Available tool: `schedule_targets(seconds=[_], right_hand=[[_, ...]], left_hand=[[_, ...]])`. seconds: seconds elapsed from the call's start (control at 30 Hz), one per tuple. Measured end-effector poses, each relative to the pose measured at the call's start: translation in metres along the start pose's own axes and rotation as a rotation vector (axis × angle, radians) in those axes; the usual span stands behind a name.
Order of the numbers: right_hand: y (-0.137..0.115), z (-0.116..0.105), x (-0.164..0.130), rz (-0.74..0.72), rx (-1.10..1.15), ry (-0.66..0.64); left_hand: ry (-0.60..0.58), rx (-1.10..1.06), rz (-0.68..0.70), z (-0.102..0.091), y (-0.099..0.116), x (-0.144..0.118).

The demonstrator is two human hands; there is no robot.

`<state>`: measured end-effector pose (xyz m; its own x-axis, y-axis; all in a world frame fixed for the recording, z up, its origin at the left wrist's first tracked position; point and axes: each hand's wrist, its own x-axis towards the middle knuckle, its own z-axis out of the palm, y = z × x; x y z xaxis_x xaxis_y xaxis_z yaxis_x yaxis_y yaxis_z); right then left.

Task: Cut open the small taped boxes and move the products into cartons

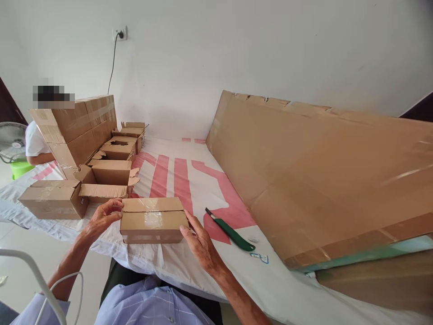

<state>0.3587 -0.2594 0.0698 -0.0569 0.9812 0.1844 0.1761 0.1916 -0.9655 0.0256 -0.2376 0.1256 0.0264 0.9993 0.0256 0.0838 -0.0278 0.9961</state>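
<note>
A small closed cardboard box [153, 220], taped across its top seam, is held between both my hands just above the near edge of the covered table [189, 180]. My left hand [101, 219] grips its left end with fingers curled over the top corner. My right hand [199, 243] presses against its right end. A green-handled utility knife [232, 231] lies on the cloth just right of my right hand.
Several open and closed cardboard boxes [108, 178] stand at the left, behind them a taller stack [79, 128]. A huge flat carton [321, 180] fills the right side. A person in a white shirt [35, 144] sits far left beside a fan [11, 142].
</note>
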Motion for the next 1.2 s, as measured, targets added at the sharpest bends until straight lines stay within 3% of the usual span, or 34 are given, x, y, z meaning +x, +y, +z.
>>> schedule_targets(seconds=[0.23, 0.43, 0.6, 0.73, 0.83, 0.93, 1.03, 1.1, 1.2], right_hand=[[0.010, 0.004, -0.001, -0.018, 0.016, 0.076], [0.003, 0.002, 0.009, -0.019, 0.092, 0.077], [-0.010, -0.006, 0.056, -0.005, 0.120, -0.039], [-0.019, 0.004, 0.110, -0.058, 0.203, -0.156], [-0.019, 0.020, 0.128, -0.064, 0.236, -0.155], [-0.013, 0.032, 0.108, -0.026, 0.198, -0.049], [-0.007, 0.037, 0.059, 0.094, 0.175, 0.006], [-0.009, 0.038, 0.027, 0.179, 0.232, -0.087], [-0.022, 0.030, 0.003, 0.131, 0.284, -0.212]], left_hand=[[0.005, 0.105, 0.034, 0.002, 0.008, -0.008], [-0.043, 0.109, 0.020, 0.002, 0.010, -0.008], [0.008, 0.374, 0.077, 0.002, 0.021, -0.020], [-0.130, 0.714, 0.011, 0.015, 0.041, -0.048], [-0.217, 0.852, -0.076, 0.019, 0.047, -0.063], [-0.259, 0.744, -0.104, 0.013, 0.039, -0.059], [-0.265, 0.519, -0.067, 0.010, 0.027, -0.046], [-0.272, 0.453, -0.037, 0.016, 0.023, -0.044], [-0.261, 0.455, 0.018, 0.033, 0.026, -0.058]])
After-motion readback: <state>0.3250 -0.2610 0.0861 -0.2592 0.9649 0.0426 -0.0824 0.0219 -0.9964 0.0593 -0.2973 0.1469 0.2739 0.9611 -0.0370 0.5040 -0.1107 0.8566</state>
